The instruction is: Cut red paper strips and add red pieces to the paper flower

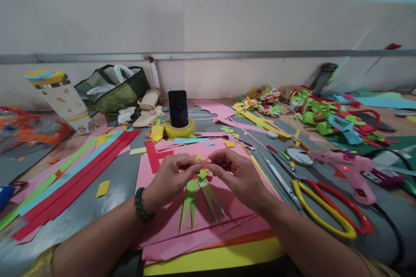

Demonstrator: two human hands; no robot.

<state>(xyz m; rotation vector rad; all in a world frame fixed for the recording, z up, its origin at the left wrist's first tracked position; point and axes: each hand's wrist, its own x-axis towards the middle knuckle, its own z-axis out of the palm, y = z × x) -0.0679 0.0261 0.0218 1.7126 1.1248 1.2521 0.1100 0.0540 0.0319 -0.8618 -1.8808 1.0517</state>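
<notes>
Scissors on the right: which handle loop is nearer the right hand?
The yellow loop. The red loop lies to its right, farther from the right hand and closer to the pink glue gun.

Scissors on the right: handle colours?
One yellow loop, one red loop; shows best in the head view.

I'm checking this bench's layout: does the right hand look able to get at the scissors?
Likely yes: the scissors lie uncovered off to the right, though the right hand seems busy with the green paper piece.
</notes>
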